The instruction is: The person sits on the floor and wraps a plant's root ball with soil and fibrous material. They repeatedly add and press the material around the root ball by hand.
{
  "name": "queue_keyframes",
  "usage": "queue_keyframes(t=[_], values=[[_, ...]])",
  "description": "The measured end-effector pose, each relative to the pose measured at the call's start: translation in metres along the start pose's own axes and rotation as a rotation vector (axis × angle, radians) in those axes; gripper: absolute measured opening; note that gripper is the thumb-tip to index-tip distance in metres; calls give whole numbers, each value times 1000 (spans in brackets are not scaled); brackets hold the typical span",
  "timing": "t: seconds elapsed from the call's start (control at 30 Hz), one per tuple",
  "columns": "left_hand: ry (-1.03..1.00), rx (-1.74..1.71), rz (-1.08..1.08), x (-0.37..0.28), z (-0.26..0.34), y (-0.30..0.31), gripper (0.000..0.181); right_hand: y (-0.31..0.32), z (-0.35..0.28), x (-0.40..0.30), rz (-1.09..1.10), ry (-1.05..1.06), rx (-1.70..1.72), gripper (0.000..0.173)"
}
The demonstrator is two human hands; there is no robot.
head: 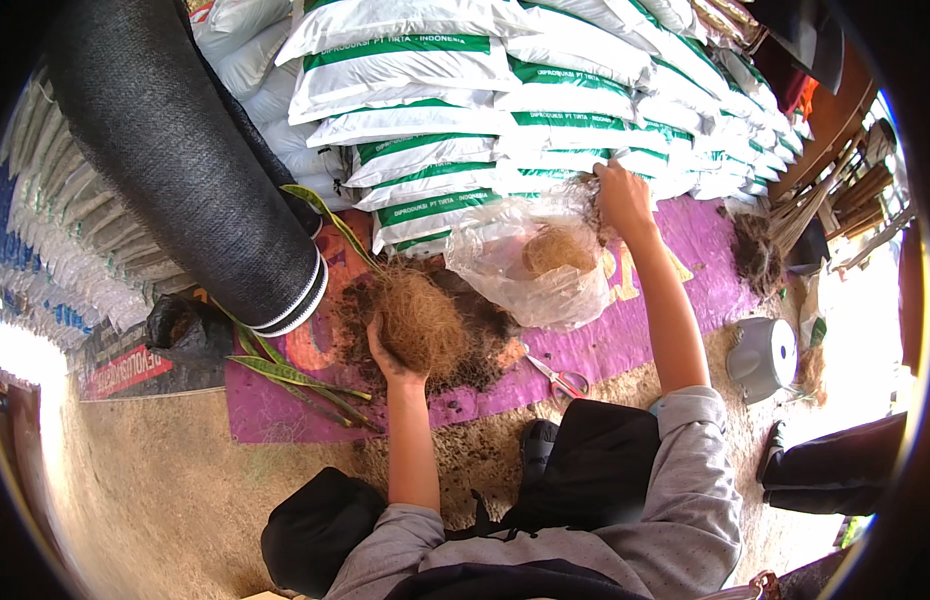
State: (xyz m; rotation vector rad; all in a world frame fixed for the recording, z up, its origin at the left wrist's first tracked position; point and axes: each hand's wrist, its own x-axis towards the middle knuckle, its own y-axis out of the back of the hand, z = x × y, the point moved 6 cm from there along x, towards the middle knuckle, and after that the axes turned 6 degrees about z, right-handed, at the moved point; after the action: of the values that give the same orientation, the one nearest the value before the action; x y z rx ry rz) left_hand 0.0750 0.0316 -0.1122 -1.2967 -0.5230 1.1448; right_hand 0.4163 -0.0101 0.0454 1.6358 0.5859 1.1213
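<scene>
My left hand [397, 356] cups a shaggy ball of brown coir fibre [427, 322] from below and its left side. A snake plant leaf [336, 225], green with yellow edges, rises from the top of the ball. Dark loose soil [480, 296] lies beneath and around it. My right hand [626, 199] is at the far right side of a transparent plastic bag [536, 296], fingers closed on a tuft of dark brownish fibre [594, 196]. More coir [558, 249] sits inside the bag. Red-handled scissors [558, 379] rest near the soil.
Cut snake plant leaves [300, 379] lie on the purple banner [465, 405]. White and green sacks [427, 120] are stacked behind. A black mesh roll [179, 165] leans at the left. A grey pot [761, 360] stands at right, near another person's legs [836, 465].
</scene>
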Motion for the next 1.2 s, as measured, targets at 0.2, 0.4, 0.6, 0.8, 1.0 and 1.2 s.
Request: queue_keyframes(t=[0.2,0.4,0.6,0.8,1.0,1.2], values=[[-2,-14,-5,4,1,3,52,39,-18,-3,-60,8,106,21],[4,-12,16,1,1,-1,52,16,1,-8,-217,-119,-386,19],[0,-4,22,3,3,5,51,75,-11,7,261,-79,-32,24],[7,-8,2,1,2,-1,50,70,-23,10,396,33,321,32],[12,27,-8,1,0,-1,50,39,1,16,260,51,509,27],[30,49,-38,-3,5,-23,51,46,-12,18,26,315,17,21]])
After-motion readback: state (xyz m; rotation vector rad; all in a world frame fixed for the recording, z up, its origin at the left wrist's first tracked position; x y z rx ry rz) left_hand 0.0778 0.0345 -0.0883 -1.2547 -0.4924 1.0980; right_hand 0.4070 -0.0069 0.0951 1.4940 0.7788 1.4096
